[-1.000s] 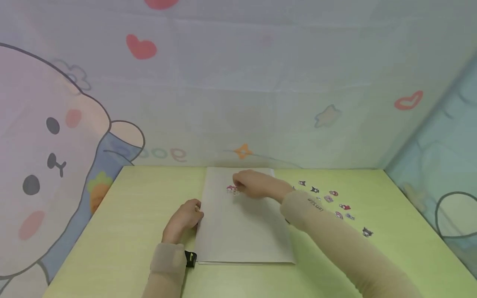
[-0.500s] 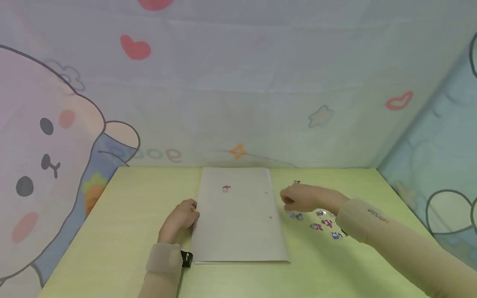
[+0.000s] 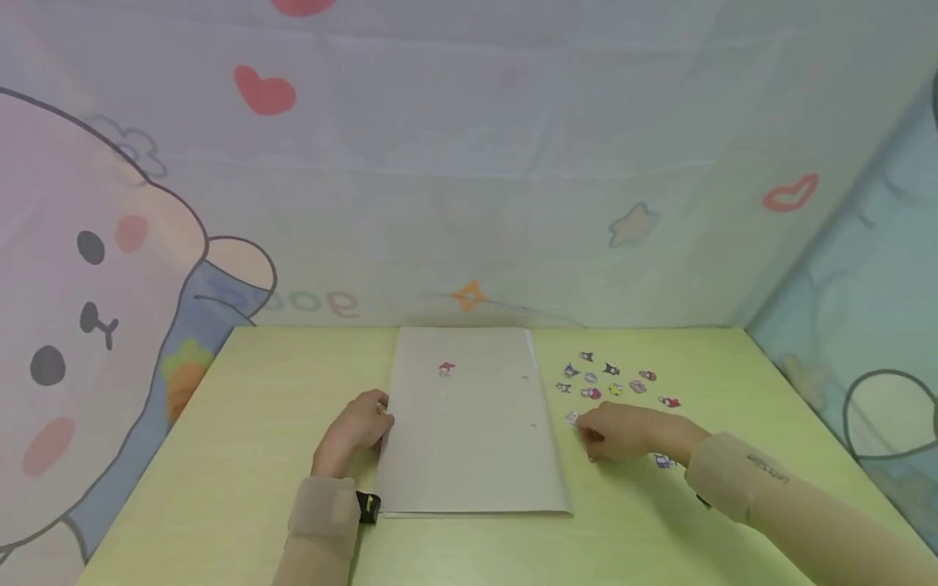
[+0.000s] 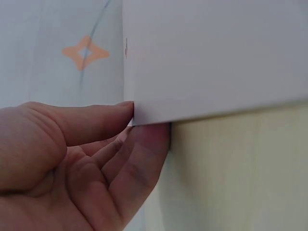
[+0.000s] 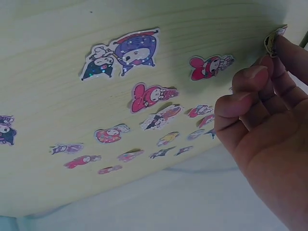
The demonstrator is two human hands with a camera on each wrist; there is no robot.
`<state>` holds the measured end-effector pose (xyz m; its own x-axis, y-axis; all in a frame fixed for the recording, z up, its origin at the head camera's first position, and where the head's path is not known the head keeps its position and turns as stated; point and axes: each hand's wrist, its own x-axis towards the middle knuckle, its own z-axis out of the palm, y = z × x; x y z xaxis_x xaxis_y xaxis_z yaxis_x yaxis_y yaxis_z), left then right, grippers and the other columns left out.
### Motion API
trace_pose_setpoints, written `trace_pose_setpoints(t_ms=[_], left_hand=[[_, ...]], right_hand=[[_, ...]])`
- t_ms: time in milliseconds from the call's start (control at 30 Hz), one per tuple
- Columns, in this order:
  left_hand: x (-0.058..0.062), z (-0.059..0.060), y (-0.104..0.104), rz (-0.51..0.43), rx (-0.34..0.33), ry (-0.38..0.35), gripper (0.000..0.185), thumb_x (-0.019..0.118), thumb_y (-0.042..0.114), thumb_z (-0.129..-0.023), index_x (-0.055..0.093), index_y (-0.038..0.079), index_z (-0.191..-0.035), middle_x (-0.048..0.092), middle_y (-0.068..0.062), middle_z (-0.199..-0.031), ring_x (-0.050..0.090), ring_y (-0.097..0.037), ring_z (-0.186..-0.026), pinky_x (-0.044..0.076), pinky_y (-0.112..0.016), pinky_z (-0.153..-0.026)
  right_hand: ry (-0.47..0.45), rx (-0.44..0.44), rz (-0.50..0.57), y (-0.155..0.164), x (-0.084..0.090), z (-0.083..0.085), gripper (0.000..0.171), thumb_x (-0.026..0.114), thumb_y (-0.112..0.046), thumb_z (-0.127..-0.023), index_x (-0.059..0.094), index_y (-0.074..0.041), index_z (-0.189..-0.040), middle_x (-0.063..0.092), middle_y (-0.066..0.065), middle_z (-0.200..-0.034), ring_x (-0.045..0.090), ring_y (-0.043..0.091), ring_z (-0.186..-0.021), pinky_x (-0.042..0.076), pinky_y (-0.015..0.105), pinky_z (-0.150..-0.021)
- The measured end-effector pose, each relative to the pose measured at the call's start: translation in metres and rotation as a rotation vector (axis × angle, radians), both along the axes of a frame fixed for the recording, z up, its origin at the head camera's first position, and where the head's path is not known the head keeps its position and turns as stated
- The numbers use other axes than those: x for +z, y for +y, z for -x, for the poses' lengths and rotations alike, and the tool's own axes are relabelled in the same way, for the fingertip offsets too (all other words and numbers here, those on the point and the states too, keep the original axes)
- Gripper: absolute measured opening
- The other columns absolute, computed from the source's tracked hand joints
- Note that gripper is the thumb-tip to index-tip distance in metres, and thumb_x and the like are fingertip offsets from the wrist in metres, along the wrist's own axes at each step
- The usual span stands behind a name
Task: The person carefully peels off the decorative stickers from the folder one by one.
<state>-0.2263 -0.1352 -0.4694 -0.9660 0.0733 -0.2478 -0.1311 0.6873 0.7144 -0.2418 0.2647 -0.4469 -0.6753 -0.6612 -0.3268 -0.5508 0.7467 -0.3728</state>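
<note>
Having left one sticker point(image 3: 445, 369) stuck near the far edge of the white sheet point(image 3: 469, 439), the right hand point(image 3: 623, 431) is now pinching a loose sticker point(image 3: 572, 417) from the table's point(image 3: 220, 456) right-side scatter, while the left hand point(image 3: 355, 431) is still gripping the sheet's left edge.

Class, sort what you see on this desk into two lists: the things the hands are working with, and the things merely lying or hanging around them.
In use:
- white sheet, its edge held by the left hand
- stuck-on sticker
- loose stickers
- one small sticker at the right hand fingertips

Just there:
- green desk
- cartoon curtain
</note>
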Motion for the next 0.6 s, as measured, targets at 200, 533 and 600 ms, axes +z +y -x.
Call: trace_pose_setpoints(t_ms=[200,533,600], left_hand=[[-0.003,0.001,0.000,0.003,0.008,-0.002,0.037,0.052,0.006,-0.098,0.048,-0.008,-0.132,0.059,-0.023,-0.122,0.063,-0.027,-0.097,0.050,-0.044,-0.083],[-0.007,0.003,0.000,-0.023,0.012,0.008,0.036,0.052,0.003,-0.097,0.048,-0.010,-0.130,0.062,-0.023,-0.113,0.063,-0.022,-0.081,0.052,-0.037,-0.073],[-0.007,0.003,-0.001,-0.021,0.011,0.012,0.037,0.052,0.002,-0.096,0.048,-0.011,-0.130,0.062,-0.023,-0.113,0.063,-0.022,-0.081,0.052,-0.037,-0.073]], right_hand=[[0.039,0.001,0.007,0.000,-0.003,0.000,0.016,0.066,-0.010,-0.093,0.059,-0.019,-0.081,0.054,-0.010,-0.068,0.046,0.006,-0.061,0.041,0.025,-0.059],[0.434,0.114,-0.154,-0.011,-0.005,-0.009,0.030,0.066,-0.003,-0.086,0.048,-0.019,-0.068,0.039,-0.007,-0.060,0.033,0.011,-0.057,0.033,0.029,-0.054],[0.443,0.106,-0.152,-0.014,-0.003,-0.007,0.031,0.065,-0.003,-0.087,0.046,-0.019,-0.068,0.038,-0.007,-0.059,0.031,0.010,-0.056,0.031,0.027,-0.052]])
